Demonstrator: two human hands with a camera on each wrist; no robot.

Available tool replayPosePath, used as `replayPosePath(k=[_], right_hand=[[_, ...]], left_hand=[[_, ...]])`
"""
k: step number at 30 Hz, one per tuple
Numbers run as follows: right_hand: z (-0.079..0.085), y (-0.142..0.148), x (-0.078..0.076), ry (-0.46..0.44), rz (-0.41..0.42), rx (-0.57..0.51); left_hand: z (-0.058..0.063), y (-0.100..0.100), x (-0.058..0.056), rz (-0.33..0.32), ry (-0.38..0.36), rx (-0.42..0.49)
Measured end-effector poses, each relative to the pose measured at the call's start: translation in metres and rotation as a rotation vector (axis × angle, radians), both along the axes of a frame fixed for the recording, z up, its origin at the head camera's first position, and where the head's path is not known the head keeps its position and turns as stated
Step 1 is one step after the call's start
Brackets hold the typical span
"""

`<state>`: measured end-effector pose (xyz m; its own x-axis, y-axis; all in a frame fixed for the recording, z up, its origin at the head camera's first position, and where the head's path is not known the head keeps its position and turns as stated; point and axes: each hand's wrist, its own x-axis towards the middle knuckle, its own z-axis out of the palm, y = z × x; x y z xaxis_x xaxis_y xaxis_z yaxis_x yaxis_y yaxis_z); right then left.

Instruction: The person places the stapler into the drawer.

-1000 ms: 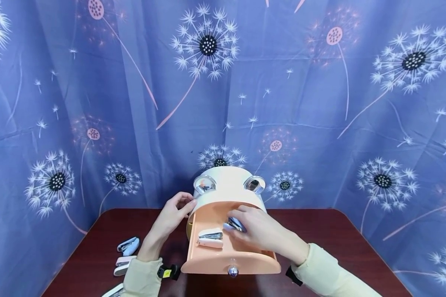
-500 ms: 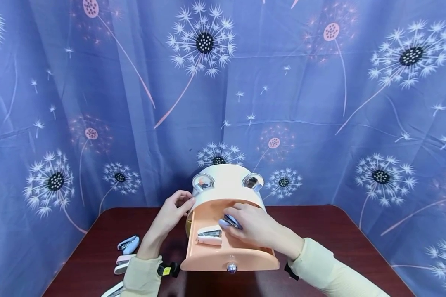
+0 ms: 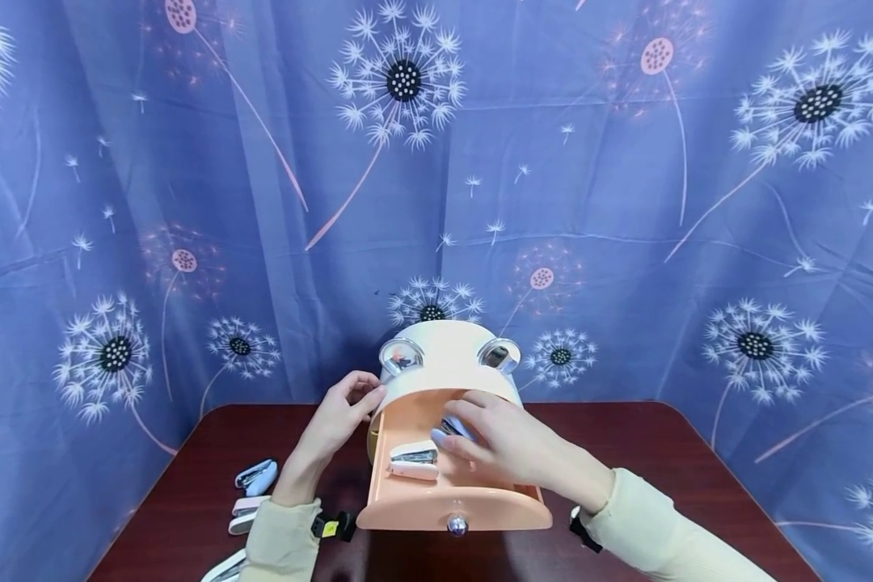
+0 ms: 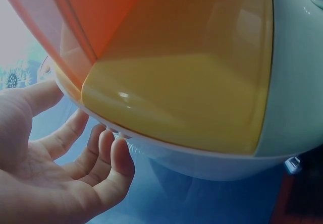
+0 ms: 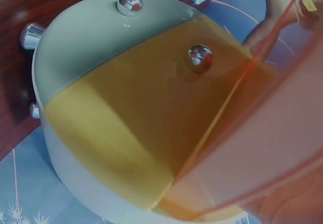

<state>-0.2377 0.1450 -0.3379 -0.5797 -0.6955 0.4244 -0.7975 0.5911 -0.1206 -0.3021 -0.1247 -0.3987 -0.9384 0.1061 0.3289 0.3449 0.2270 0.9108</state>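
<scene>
My right hand (image 3: 509,436) reaches into the open peach drawer (image 3: 454,511) and pinches a small blue stapler (image 3: 451,428), partly hidden by the fingers. To its left, in the same drawer, lies a white and pink mini stapler (image 3: 413,461). The drawer belongs to a white rounded cabinet (image 3: 444,356) with two shiny silver ovals on top. My left hand (image 3: 345,412) rests its fingertips against the cabinet's left side; the left wrist view shows loosely bent fingers (image 4: 121,156) along the rim. Only the cabinet's front, with yellow and pale green drawers, shows in the right wrist view.
On the table's left lie a blue stapler (image 3: 257,477), a pink and white stapler (image 3: 245,515) and a white stapler (image 3: 225,567), partly behind the left sleeve. The dark red table (image 3: 669,485) backs onto a blue dandelion curtain (image 3: 596,186).
My right hand shifts slightly within the drawer, and the blue stapler moves a little toward the left and back. The left hand keeps its place at the cabinet's side.
</scene>
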Motion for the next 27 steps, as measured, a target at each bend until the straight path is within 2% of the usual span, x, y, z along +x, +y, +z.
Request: replayPosePath(k=[4,9,14,19,25,27], right_hand=[[0.008,0.009,0.008,-0.046,-0.04,0.01],[0.01,0.028,0.017,0.04,-0.106,0.005],[0.007,0.052,0.021,0.151,-0.123,-0.082],[0.005,0.079,0.025,0.168,-0.113,-0.167],[-0.002,0.106,0.028,0.174,-0.153,-0.2],[-0.007,0.113,0.028,0.174,-0.163,-0.203]], left_hand=[[0.001,0.0,0.0,0.001,-0.007,0.003],[0.003,0.0,0.0,-0.005,-0.005,-0.003],[0.001,0.0,0.001,-0.008,-0.007,0.004],[0.001,0.0,0.002,-0.004,-0.006,0.007],[0.002,0.0,0.001,-0.008,-0.011,0.011],[0.009,0.002,0.008,-0.008,-0.009,0.005]])
